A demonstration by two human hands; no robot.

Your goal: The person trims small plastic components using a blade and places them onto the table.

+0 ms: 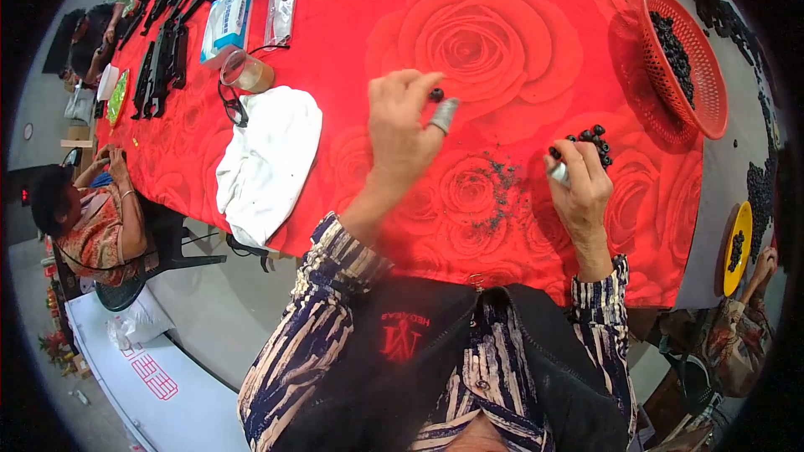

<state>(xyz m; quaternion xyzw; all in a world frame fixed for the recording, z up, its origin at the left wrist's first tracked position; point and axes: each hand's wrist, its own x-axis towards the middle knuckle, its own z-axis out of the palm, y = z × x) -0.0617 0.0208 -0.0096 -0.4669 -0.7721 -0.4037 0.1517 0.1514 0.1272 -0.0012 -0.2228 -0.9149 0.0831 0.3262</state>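
Pinching one black piece (436, 95) is the left hand (404, 121); right hand's (581, 191) grip is unclear.

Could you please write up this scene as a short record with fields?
Surface: red rose-print tablecloth
Left hand: small round black part between thumb and fingers; whether gripped is unclear
Right hand: at a cluster of small black parts
Container: round red perforated plastic basket with black pieces, beyond the right hand
Debris: dark crumbs between the hands
Far left: crumpled white fabric
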